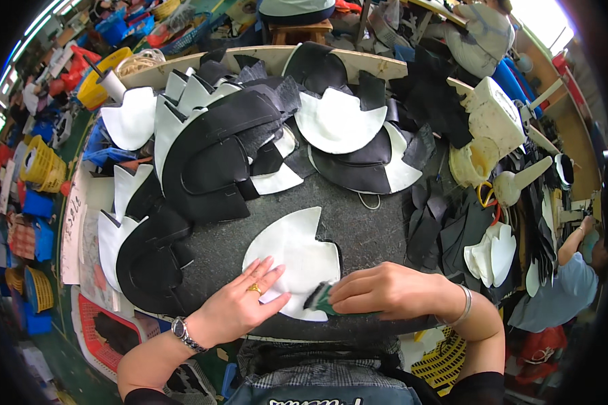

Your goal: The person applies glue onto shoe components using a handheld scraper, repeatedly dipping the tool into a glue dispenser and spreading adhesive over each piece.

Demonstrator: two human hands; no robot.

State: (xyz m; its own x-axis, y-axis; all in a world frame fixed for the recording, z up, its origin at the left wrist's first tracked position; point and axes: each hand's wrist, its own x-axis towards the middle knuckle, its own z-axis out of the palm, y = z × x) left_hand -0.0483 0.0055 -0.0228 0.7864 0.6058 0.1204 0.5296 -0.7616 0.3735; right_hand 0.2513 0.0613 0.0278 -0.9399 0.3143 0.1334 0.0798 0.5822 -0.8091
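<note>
A white curved shoe-upper piece (292,253), notched at its upper right, lies flat on the dark worktop in front of me. My left hand (240,300) rests on its lower left edge with fingers stretched out, wearing a ring and a watch. My right hand (385,290) is closed round a green-handled brush (323,299), whose dark bristles touch the piece's lower right part. Most of the handle is hidden by my fingers. A thin dark layer shows along the piece's right edge.
Piles of black and white cut pieces (216,145) fill the worktop's far and left parts. At the right are a cream pot (476,158), scissors (485,196) and black strips (466,226). A red basket (101,337) stands below left. Other people (561,290) sit nearby.
</note>
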